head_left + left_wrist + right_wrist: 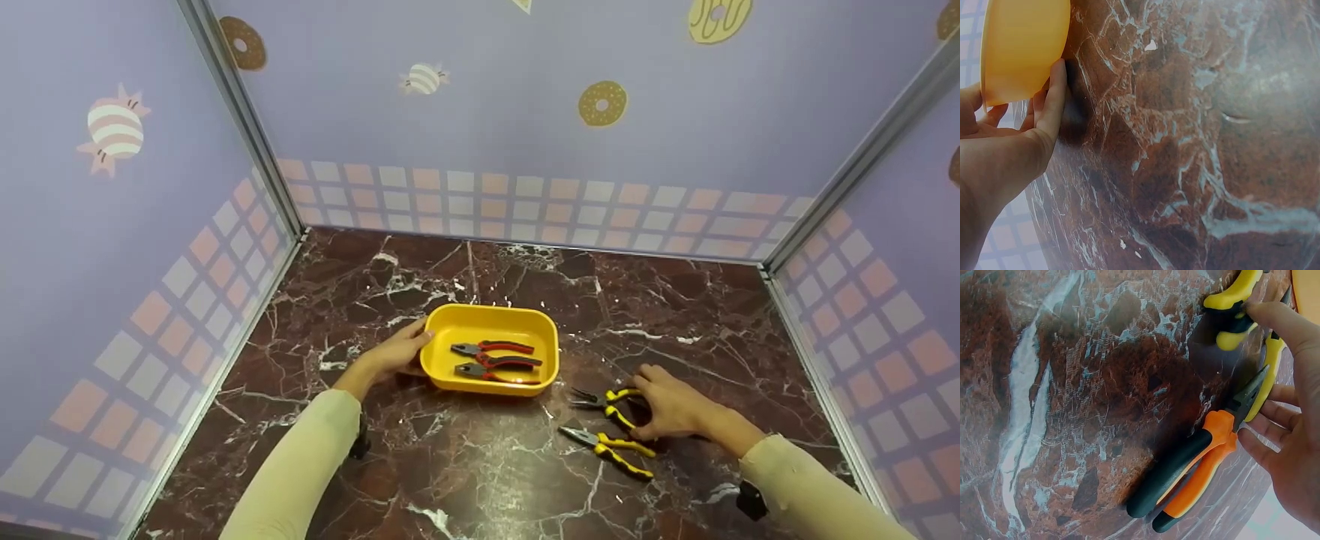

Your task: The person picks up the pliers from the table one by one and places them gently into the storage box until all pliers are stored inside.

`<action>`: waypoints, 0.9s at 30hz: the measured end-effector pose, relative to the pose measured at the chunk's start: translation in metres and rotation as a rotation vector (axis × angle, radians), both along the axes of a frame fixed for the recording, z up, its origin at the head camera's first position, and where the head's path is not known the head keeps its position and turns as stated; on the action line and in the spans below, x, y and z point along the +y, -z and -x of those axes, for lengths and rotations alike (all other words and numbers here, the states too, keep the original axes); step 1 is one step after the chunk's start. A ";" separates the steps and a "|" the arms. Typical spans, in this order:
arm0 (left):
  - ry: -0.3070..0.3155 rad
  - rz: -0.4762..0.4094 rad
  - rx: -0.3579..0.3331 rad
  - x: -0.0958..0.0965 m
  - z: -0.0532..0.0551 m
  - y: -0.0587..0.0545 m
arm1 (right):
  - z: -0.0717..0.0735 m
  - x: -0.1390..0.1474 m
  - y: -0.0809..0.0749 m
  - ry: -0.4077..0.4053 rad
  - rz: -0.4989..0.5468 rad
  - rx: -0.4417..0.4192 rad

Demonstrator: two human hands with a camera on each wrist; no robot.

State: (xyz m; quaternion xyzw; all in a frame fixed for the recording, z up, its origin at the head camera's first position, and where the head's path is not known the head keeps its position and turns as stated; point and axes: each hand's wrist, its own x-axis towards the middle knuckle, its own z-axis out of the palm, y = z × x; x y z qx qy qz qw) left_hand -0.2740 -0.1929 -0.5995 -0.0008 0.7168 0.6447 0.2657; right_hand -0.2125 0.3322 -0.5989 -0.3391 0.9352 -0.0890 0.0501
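While the left hand (pixel 399 352) grips the yellow box (pixel 491 319) at its left side, the right hand (pixel 679 403) touches the farther yellow pliers (pixel 610 411), right of the box; I cannot tell if it grips them.

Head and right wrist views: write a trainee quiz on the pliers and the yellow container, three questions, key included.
1. How many pairs of red-and-black combination pliers lie in the yellow container?
2. True or false: the left hand holds the container at the side away from the right hand.
3. In the right wrist view, which handle colours do the lowest pliers have?
A) blue and white
B) orange and black
C) green and grey

Key:
1. Two.
2. True.
3. B.
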 end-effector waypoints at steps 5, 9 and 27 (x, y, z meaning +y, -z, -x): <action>0.011 0.005 -0.002 0.000 0.001 0.000 | -0.003 -0.005 -0.001 0.009 -0.039 0.007; 0.017 0.007 0.003 0.000 0.002 -0.001 | -0.003 -0.008 -0.002 0.014 -0.069 0.008; -0.017 0.010 -0.014 0.000 0.003 0.004 | -0.003 -0.010 0.001 -0.013 -0.091 0.022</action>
